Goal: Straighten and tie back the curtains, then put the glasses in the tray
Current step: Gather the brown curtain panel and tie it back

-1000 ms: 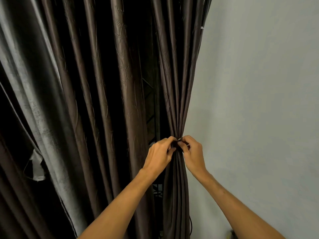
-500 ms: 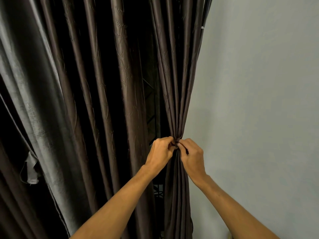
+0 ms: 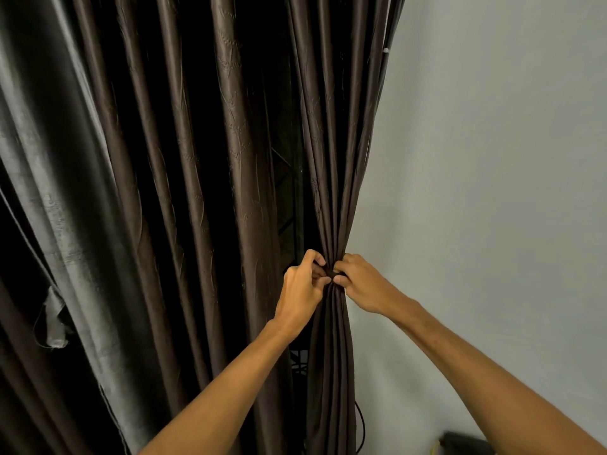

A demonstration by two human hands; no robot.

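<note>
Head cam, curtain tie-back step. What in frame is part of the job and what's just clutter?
Job:
gathered curtain
tie at its pinched waist
left hand and right hand, both pinching the tie
loose curtain, not yet tied

Clutter:
wall
hanging cable
dark object in the bottom-right corner

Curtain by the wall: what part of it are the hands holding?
The left hand and right hand both pinch the gathered curtain at its narrow cinched waist, one from each side.
</note>
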